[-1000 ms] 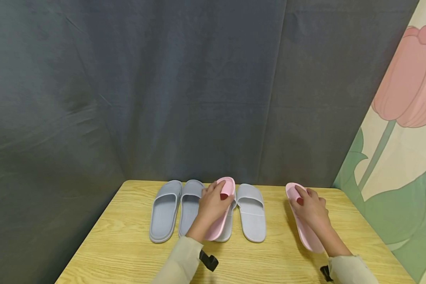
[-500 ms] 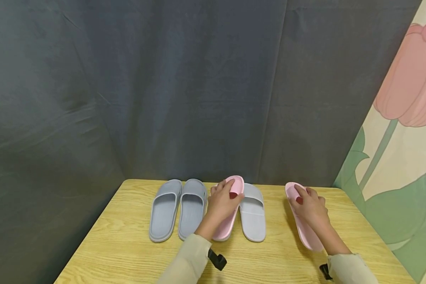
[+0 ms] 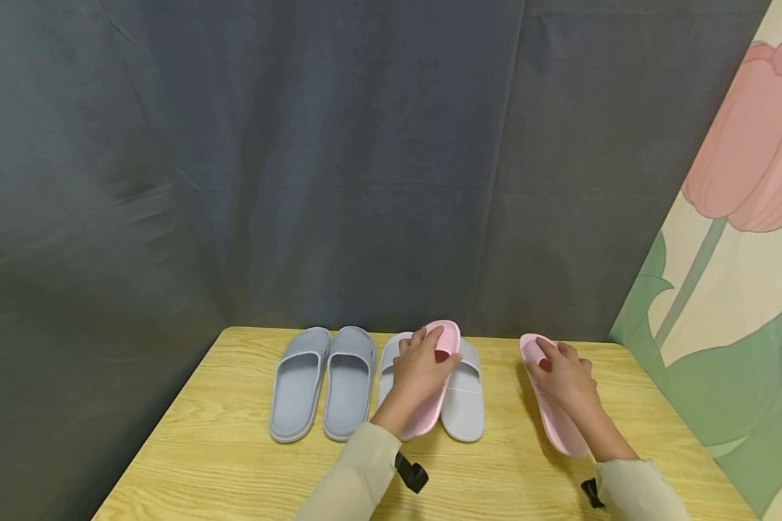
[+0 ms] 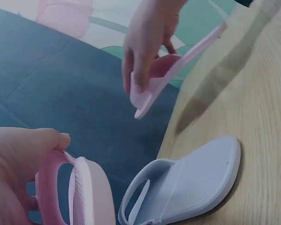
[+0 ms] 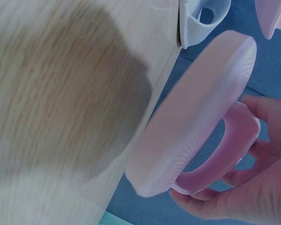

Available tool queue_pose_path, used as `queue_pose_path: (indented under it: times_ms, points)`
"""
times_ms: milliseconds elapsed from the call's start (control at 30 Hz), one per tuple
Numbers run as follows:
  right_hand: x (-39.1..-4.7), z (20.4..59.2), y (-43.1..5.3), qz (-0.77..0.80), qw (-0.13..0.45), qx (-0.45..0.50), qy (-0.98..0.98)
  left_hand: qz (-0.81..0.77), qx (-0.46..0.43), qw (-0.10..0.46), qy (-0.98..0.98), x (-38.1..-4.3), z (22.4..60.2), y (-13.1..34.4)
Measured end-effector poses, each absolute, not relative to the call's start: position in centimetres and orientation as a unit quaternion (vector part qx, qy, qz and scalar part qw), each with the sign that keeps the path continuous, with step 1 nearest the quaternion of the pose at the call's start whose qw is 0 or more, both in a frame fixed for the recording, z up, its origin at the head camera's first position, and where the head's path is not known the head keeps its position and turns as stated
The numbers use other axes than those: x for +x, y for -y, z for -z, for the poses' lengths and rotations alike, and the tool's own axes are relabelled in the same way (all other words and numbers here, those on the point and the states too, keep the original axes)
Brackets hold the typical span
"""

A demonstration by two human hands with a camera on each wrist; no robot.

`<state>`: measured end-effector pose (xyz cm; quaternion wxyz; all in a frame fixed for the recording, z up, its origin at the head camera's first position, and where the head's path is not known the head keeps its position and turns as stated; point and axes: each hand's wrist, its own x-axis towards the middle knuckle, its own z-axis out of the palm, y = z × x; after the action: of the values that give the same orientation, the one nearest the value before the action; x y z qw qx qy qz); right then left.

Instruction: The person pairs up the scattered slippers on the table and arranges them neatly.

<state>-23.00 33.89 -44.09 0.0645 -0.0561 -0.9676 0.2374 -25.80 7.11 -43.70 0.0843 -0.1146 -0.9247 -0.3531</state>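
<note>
My left hand point(image 3: 420, 370) grips a pink slipper point(image 3: 450, 334) by its strap and carries it above the light grey pair, covering much of the left light grey slipper point(image 3: 387, 373). The right light grey slipper point(image 3: 463, 416) shows beside it. In the left wrist view, the thumb lies on the strap of that pink slipper point(image 4: 96, 192). Farther right, my right hand point(image 3: 565, 378) holds a second pink slipper point(image 3: 560, 430) by the strap, toe end up front. Raised off the wood, its sole point(image 5: 192, 112) faces a dark shadow in the right wrist view.
Two darker grey-blue slippers, one at the far left point(image 3: 295, 398) and one beside it point(image 3: 348, 396), stand side by side on the wooden table point(image 3: 234, 463). A dark curtain point(image 3: 365, 166) hangs behind the table's back edge. A tulip-painted wall point(image 3: 717, 347) borders the right side.
My left hand has moved right with its pink slipper, from overlapping the grey-blue slipper to over the light grey pair. The right hand and its slipper stay nearly in place.
</note>
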Motion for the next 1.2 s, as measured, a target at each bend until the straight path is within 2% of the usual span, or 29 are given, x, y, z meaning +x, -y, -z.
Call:
queue_pose_path:
  times_ms: [533,1200]
  points:
    - [-23.6,44.1,-34.0,-0.231,0.062,-0.058,0.969,0.289,-0.116,0.075,0.947,-26.2,43.0,-11.4]
    - [-24.3,44.4,-34.9,-0.218,0.041,-0.063,0.973,0.245,-0.106,0.054,0.962,-26.9,43.2,-14.5]
